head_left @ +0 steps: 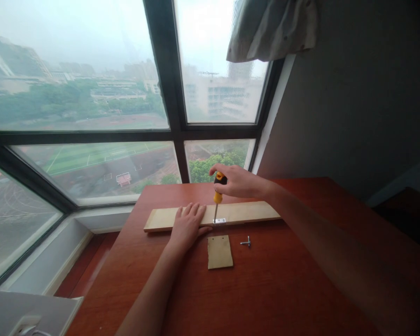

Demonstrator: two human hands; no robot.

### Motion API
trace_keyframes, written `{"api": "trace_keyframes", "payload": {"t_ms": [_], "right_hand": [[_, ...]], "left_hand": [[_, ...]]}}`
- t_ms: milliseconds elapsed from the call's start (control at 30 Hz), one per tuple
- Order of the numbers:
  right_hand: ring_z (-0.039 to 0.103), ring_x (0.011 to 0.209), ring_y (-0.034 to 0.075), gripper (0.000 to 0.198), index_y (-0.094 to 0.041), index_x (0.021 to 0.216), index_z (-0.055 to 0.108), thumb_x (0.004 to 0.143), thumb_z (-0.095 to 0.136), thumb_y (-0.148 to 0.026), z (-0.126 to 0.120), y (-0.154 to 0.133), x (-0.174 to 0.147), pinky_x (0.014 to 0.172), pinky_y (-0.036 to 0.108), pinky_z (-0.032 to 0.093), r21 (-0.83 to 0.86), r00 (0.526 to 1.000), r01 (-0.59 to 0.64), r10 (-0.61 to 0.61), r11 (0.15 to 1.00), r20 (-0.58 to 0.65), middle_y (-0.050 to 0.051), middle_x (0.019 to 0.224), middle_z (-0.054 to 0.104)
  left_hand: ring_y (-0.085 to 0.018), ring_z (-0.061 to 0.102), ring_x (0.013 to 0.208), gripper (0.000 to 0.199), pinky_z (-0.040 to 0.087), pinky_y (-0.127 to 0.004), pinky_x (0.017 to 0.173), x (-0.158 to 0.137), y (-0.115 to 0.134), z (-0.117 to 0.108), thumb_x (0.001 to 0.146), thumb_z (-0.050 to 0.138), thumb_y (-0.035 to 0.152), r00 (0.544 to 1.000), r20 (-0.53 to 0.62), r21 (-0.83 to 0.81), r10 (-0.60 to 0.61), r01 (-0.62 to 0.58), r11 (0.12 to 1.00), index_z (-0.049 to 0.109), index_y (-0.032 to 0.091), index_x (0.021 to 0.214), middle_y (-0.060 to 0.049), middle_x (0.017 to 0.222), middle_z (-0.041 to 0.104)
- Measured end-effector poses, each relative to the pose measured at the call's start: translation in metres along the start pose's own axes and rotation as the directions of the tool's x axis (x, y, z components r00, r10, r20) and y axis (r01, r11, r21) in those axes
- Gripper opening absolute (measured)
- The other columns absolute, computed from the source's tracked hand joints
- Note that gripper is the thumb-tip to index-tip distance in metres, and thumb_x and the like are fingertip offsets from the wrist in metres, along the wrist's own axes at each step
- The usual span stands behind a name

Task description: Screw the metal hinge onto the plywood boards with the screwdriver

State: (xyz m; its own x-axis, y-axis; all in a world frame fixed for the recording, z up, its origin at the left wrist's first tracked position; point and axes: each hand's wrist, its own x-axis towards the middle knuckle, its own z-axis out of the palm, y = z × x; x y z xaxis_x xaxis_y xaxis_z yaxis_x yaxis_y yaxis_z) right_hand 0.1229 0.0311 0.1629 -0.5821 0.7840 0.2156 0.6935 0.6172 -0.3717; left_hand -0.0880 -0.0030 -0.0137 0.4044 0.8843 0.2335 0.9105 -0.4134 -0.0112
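Observation:
A screwdriver [217, 197] with a yellow and black handle stands nearly upright in my right hand [236, 181], whose fingers wrap round the top of the handle. Its tip meets the left end of a small silver metal bracket [221, 220], at the near edge of a long pale wooden board [238, 212]. Fingers stretched out, my left hand [189, 224] presses flat on the board, left of the bracket. Nearer to me lies a small square wooden piece [220, 253] with two holes along its far edge. Some loose screws [247, 241] lie to its right.
All this rests on a reddish-brown table [266, 289]. Large windows with a dark frame [175, 93] rise behind it, and a curtain [273, 30] hangs at the top. A grey wall [353, 102] stands at the right. A wall socket [26, 324] shows at lower left.

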Motion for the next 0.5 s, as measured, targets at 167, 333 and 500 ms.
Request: {"api": "trace_keyframes", "payload": {"t_ms": [167,333,500], "right_hand": [[0.06,0.071,0.022,0.032,-0.021,0.096,0.062,0.091,0.045,-0.048,0.0046,-0.0065,0.0017,0.059,0.029,0.035,-0.286,0.982,-0.168,0.135,0.943,-0.133,0.006,0.078,0.066],[0.06,0.08,0.019,0.033,-0.019,0.116,0.056,0.085,0.053,-0.03,0.0035,-0.0062,0.0028,0.066,0.026,0.038,-0.074,0.998,-0.049,0.047,0.996,-0.032,0.007,0.093,0.068],[0.059,0.079,0.018,0.025,-0.021,0.106,0.059,0.085,0.054,-0.034,0.0022,-0.0046,0.0029,0.065,0.027,0.037,-0.052,0.999,-0.03,0.028,0.998,-0.039,0.005,0.094,0.067]], "left_hand": [[-0.034,0.042,0.129,0.067,0.031,-0.048,0.105,0.0008,0.0003,-0.0038,0.081,0.059,0.06,1.0,-0.004,0.014,0.012,-0.012,1.0,0.045,0.025,0.136,-0.011,0.138,0.053],[-0.033,0.044,0.127,0.067,0.031,-0.047,0.104,0.0016,0.0017,-0.0078,0.08,0.06,0.059,1.0,-0.003,0.011,0.018,-0.018,1.0,0.046,0.025,0.135,-0.011,0.134,0.055],[-0.032,0.045,0.125,0.066,0.032,-0.046,0.103,0.0017,0.002,-0.0077,0.08,0.061,0.059,1.0,-0.011,0.008,0.02,-0.02,1.0,0.046,0.024,0.134,-0.011,0.132,0.056]]}}
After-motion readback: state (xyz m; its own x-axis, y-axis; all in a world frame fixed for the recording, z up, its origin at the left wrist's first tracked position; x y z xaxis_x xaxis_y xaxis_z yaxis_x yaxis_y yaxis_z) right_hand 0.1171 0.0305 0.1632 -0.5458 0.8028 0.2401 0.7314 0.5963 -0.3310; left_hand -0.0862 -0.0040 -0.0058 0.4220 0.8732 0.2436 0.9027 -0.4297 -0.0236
